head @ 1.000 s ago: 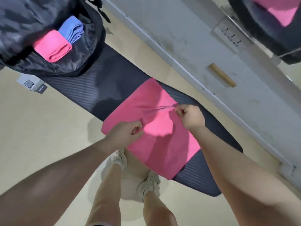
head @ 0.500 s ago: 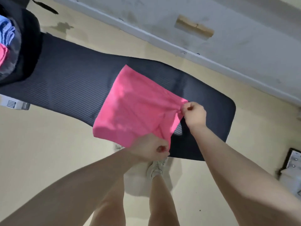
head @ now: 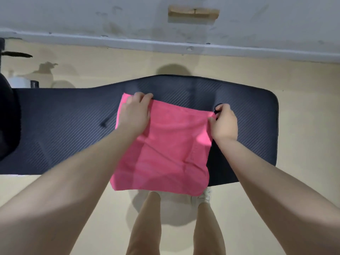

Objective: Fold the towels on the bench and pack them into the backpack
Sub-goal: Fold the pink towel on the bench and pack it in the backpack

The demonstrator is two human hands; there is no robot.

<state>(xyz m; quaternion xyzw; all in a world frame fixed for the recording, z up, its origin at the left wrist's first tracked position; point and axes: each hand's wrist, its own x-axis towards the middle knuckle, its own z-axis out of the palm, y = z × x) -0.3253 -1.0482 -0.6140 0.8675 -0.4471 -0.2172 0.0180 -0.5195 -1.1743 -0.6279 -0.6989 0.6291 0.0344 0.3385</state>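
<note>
A pink towel [head: 165,151] lies spread over the dark ribbed bench [head: 64,129], its near edge hanging past the bench's front edge. My left hand [head: 135,113] grips the towel's far left corner, fingers curled over its edge. My right hand [head: 223,123] pinches the far right corner. The backpack [head: 7,116] shows only as a dark shape at the far left edge; its inside is out of view.
A grey wall [head: 165,24] with a wooden block [head: 193,12] runs behind the bench. Beige floor surrounds the bench. My legs and shoes [head: 207,195] stand just below the towel's hanging edge. A white object [head: 20,82] sits on the floor at far left.
The towel was held up by two corners; now it lies flatter across the bench with both hands at its far corners. The view swung right, so the backpack slid mostly out of sight.
</note>
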